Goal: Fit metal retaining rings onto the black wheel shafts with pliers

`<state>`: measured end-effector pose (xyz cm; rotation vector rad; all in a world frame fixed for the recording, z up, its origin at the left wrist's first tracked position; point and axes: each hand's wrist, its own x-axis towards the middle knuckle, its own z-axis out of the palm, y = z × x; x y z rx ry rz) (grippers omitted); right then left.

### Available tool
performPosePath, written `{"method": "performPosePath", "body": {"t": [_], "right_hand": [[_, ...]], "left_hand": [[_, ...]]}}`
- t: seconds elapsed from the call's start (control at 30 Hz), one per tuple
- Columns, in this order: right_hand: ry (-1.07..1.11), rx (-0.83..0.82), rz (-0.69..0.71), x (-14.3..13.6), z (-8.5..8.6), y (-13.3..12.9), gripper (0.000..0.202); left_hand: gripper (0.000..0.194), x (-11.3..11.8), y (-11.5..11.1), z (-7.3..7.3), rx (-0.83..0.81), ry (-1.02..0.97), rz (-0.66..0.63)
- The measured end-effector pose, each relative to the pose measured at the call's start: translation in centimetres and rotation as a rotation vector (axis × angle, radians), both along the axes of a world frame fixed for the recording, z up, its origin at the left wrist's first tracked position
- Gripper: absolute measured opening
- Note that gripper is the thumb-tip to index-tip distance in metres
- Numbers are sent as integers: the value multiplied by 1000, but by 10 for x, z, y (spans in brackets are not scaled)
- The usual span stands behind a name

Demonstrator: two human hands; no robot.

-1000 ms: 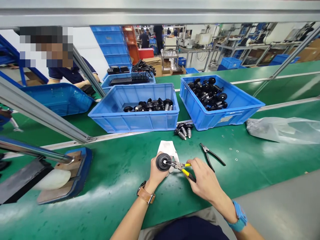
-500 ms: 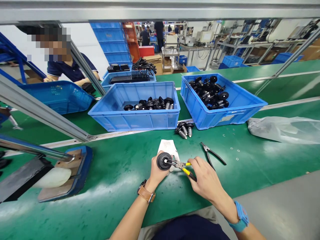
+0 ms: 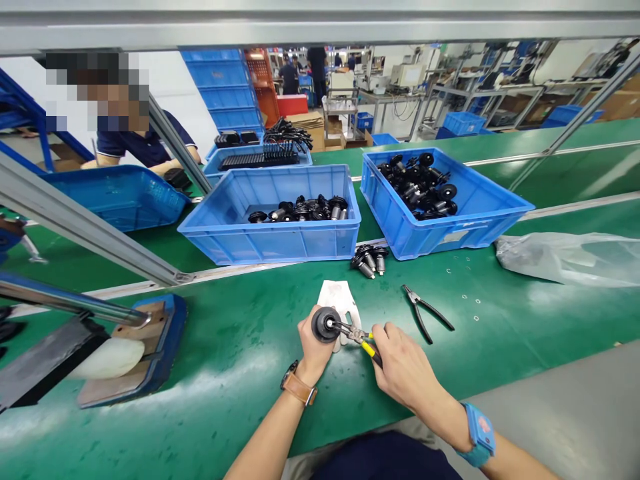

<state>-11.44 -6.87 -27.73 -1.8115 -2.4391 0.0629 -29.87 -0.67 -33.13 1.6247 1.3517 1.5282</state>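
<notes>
My left hand [image 3: 313,345] is wrapped round a black round part [image 3: 321,327] with a light metal centre, held above a white glove [image 3: 336,292] on the green bench. Yellow-and-black handled circlip pliers [image 3: 356,334] are gripped in my right hand [image 3: 406,367]. Their thin tips reach to the centre of the black part; whether they hold a ring there is too small to tell. A second pair of pliers [image 3: 427,313] with black handles lies to the right, its handles apart. Several small rings [image 3: 477,301] lie beyond it.
Two blue bins [image 3: 270,243] [image 3: 450,233] with black parts stand at the back. Several similar parts [image 3: 370,259] lie before them. A clear plastic bag [image 3: 565,260] is at right, a press-like stand [image 3: 165,347] at left. Across the bench a person [image 3: 143,143] sits behind a metal post.
My right hand and the pliers have shifted slightly left and down, with the tips still at the part's centre. The left hand keeps its hold on the black part.
</notes>
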Motion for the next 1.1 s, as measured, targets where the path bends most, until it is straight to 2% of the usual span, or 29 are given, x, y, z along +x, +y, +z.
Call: {"method": "performPosePath", "body": {"t": [0.13, 0.4, 0.8, 1.1], "right_hand": [[0, -25, -6, -10, -2, -5, 29], [-2, 138, -5, -9, 11, 4, 16], [-37, 80, 42, -4, 17, 7, 14], [-99, -107, 90, 2, 22, 15, 22]], "left_hand": [[18, -3, -1, 0, 48, 5, 52], [21, -1, 0, -1, 20, -64, 13], [23, -2, 2, -2, 55, -100, -32], [18, -3, 2, -5, 56, -59, -20]]}}
